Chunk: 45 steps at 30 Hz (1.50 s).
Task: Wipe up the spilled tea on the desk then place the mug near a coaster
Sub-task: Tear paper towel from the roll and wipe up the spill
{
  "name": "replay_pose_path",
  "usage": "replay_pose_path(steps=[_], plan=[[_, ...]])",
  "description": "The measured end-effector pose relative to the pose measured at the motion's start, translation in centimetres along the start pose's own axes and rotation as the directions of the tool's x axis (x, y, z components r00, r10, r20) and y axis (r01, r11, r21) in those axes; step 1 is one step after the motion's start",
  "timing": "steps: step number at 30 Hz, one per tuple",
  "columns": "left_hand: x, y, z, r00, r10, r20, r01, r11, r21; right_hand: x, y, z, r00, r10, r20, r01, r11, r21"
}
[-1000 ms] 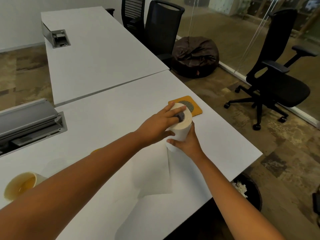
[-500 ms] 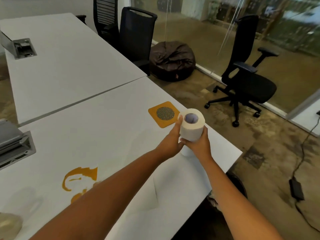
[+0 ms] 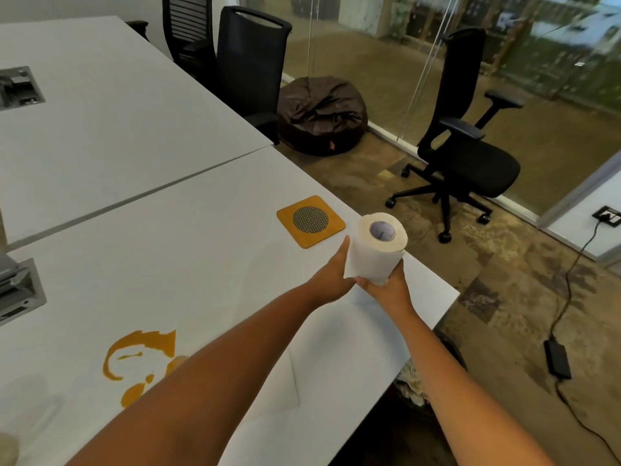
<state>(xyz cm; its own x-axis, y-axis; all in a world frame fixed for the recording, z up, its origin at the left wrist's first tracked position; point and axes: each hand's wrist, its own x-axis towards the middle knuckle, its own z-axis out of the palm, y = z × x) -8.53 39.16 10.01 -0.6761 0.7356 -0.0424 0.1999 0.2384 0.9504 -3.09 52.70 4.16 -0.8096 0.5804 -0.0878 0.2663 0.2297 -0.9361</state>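
Observation:
Both my hands hold a white paper roll (image 3: pixel 376 252) in the air over the desk's right edge, just right of the orange coaster (image 3: pixel 311 220). My right hand (image 3: pixel 389 290) grips the roll from below. My left hand (image 3: pixel 331 280) lies against its left side with fingers around the loose sheet edge. An amber tea spill (image 3: pixel 139 361) sits on the white desk (image 3: pixel 188 250) at lower left, partly hidden by my left forearm. Only a sliver of the mug (image 3: pixel 6 449) shows at the bottom left corner.
A pale sheet of paper (image 3: pixel 268 385) lies flat on the desk under my arms. A cable tray (image 3: pixel 20 290) is set into the desk at left. Black office chairs (image 3: pixel 467 156) and a bean bag (image 3: pixel 322 116) stand on the floor; a bin (image 3: pixel 413 381) sits below the desk edge.
The roll has been lifted and carried right, away from the coaster. My left hand slid from the roll's top to its side. The view turned right, so the mug left the frame.

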Motion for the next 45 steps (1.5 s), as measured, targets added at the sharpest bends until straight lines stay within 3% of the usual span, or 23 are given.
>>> replay_pose_path(steps=[3, 5, 7, 9, 12, 15, 20, 24, 28, 33, 37, 41, 45], plan=[[-2.1, -2.9, -1.2, 0.975, -0.213, -0.059, 0.22, 0.958, 0.185, -1.6, 1.3, 0.4, 0.978, 0.202, -0.053, -0.19, 0.967, 0.17], [-3.7, -4.7, -2.5, 0.933, -0.317, -0.168, 0.347, 0.917, 0.195, -3.3, 2.7, 0.2, 0.915, 0.386, -0.119, -0.336, 0.89, 0.308], [-6.3, -6.0, -3.8, 0.878, -0.377, -0.293, 0.424, 0.898, 0.115, -5.3, 4.2, 0.4, 0.857, 0.484, -0.175, -0.422, 0.856, 0.3], [-9.6, -7.6, -4.5, 0.81, -0.434, -0.393, 0.481, 0.876, 0.023, -7.1, 5.6, 1.3, 0.867, 0.485, -0.118, -0.463, 0.87, 0.17], [-14.8, -9.9, -4.4, 0.705, -0.529, -0.473, 0.531, 0.835, -0.143, -8.7, 5.8, 3.6, 0.897, 0.43, 0.104, -0.408, 0.894, -0.183], [-19.0, -11.6, -3.6, 0.625, -0.554, -0.55, 0.601, 0.791, -0.113, -9.1, 4.4, 6.9, 0.865, 0.424, 0.269, -0.334, 0.886, -0.321], [-21.9, -12.9, -3.0, 0.749, -0.375, -0.546, 0.583, 0.766, 0.272, -9.8, 2.2, 11.7, 0.868, 0.34, 0.362, -0.128, 0.857, -0.498], [-22.7, -13.4, -3.2, 0.732, -0.394, -0.556, 0.626, 0.711, 0.32, -10.6, 1.6, 13.7, 0.906, 0.28, 0.317, -0.021, 0.779, -0.627], [-23.9, -13.7, -3.1, 0.674, -0.446, -0.589, 0.693, 0.657, 0.297, -10.2, 1.9, 13.7, 0.904, 0.286, 0.318, -0.015, 0.764, -0.645], [-24.9, -13.6, -2.7, 0.489, -0.477, -0.731, 0.782, 0.611, 0.125, -9.1, 2.2, 13.6, 0.888, 0.31, 0.341, -0.024, 0.771, -0.637], [-25.4, -13.6, -2.7, 0.35, -0.54, -0.765, 0.853, 0.522, 0.023, -8.7, 2.5, 13.4, 0.896, 0.293, 0.335, -0.022, 0.781, -0.624], [-25.5, -13.6, -2.6, 0.29, -0.596, -0.749, 0.87, 0.49, -0.053, -9.3, 2.5, 13.5, 0.907, 0.251, 0.34, 0.001, 0.804, -0.595], [-25.1, -13.7, -3.1, 0.279, -0.62, -0.733, 0.867, 0.491, -0.086, -10.2, 2.4, 13.7, 0.903, 0.206, 0.378, 0.037, 0.837, -0.546]])
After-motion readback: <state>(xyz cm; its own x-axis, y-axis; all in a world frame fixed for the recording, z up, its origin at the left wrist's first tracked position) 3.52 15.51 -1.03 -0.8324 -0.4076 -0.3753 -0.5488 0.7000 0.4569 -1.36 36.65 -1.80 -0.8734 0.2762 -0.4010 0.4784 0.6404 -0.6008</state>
